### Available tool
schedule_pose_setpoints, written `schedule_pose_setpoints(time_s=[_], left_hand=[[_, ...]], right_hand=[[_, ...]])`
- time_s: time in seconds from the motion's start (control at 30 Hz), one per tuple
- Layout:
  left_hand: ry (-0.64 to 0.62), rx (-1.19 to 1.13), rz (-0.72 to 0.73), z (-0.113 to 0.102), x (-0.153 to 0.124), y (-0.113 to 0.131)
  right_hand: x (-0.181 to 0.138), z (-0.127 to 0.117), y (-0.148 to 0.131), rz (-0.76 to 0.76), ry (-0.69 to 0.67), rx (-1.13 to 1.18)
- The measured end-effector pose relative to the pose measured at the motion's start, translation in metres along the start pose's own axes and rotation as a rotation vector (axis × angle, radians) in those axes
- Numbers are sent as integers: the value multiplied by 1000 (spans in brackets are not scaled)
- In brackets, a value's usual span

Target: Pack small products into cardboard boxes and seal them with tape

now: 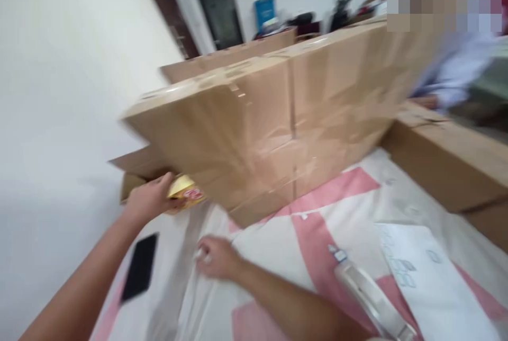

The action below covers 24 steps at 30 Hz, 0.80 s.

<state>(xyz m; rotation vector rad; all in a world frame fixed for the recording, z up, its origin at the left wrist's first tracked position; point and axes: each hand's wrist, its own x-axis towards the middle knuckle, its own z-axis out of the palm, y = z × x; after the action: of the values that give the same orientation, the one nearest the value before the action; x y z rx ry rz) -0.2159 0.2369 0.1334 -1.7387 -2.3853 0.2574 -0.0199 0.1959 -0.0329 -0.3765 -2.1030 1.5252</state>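
My left hand [153, 197] is closed around a yellow box with red and white print [188, 191], at the left beside an open cardboard box [129, 185]. My right hand [219, 258] rests low over the pink and white cloth [265, 256], its fingers curled. A small whitish bit shows at those fingers, too blurred to name. Left of the right hand a black phone [139, 267] lies flat on the cloth. In front of both hands stands a large taped cardboard panel [278, 124], tilted.
A white sheet with blue drawing [428, 277] and a white strap-like item [369, 293] lie at the right. More cardboard [448, 166] borders the cloth there. Beyond it is another person in a light sleeve [456, 71]. A white wall [71, 92] rises at the left.
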Motion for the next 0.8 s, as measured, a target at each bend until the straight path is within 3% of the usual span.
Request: schedule_pose_setpoints(time_s=[0.03,0.07,0.13,0.23,0.33,0.47,0.57,0.7,0.8], left_hand=[[-31,39,-53,-5,-36,-18],[-57,65,-88,-9,-69,-30],[-82,78,-137,-17,-126,-38],[-26,-1,-245,-24,-189,-30],[85,-209,-298,-31,-232,-13],[171,-402,-86,-46,-260,22],[181,-406,157,-55,-268,61],[34,-542,459,-52,-277,126],[-26,-522,567,-42,-289,178]], right_hand=[[6,6,6,1,30,3],[11,11,10,-24,150,-24],[17,20,10,-184,250,-37],[6,27,-11,-374,230,-52],[-24,25,-48,-426,306,-98],[-73,-5,-103,-379,450,-269],[-122,-50,-134,-230,339,-416],[-209,-98,-151,-46,282,-570],[-277,-117,-150,25,258,-582]])
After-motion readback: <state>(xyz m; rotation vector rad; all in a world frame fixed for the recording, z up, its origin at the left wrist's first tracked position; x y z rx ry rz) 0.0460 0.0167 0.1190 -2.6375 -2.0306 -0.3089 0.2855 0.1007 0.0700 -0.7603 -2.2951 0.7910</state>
